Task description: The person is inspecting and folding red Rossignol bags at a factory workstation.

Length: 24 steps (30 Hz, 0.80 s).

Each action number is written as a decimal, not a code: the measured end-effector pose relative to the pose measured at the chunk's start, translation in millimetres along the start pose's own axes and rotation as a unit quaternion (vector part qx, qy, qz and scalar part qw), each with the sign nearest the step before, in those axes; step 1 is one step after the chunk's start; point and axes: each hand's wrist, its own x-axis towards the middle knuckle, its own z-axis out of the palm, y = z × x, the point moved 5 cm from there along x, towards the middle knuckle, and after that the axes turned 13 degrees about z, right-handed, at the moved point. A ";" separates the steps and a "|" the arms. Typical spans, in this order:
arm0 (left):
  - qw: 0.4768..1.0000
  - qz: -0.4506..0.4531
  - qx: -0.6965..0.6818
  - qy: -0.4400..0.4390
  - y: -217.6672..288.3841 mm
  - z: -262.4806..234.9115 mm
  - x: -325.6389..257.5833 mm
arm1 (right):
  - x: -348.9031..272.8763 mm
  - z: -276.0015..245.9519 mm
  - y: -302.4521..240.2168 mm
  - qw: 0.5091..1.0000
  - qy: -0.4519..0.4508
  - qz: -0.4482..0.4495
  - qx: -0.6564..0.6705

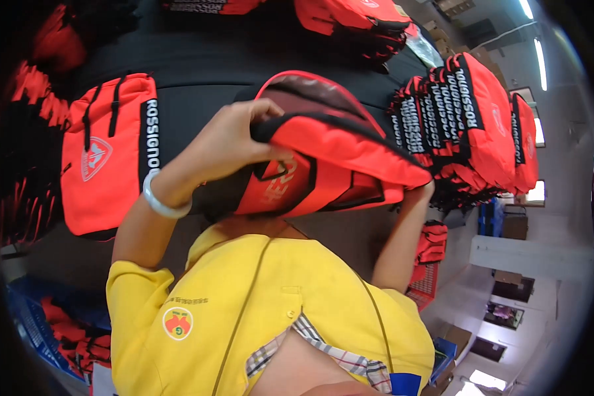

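Note:
I hold a red bag with black trim [336,155] up in front of my chest, above my yellow shirt [270,310]. My left hand [234,138], with a white bangle on the wrist, grips the bag's black-edged opening at its left end. My right hand [417,193] holds the bag's right end from underneath; the bag hides most of its fingers. The bag's mouth gapes open at the top, showing a dark lining.
A black table [204,59] carries a flat red bag [105,158] on the left, a stack of like bags standing on edge [468,125] on the right and a pile [356,20] at the back. A blue crate [39,323] sits lower left and a red basket [425,284] lower right.

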 end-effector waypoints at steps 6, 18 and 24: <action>0.969 0.114 -0.218 0.032 47.9 -58.7 38.9 | 60.4 111.0 -104.2 0.986 -0.019 -0.074 -0.148; 0.922 0.074 0.109 0.364 -47.5 -144.4 15.8 | 75.8 260.6 -1.4 0.975 0.008 -0.061 -0.213; 0.843 0.069 0.465 0.260 16.6 -15.8 7.5 | 7.9 298.0 37.1 0.956 -0.134 -0.104 -0.241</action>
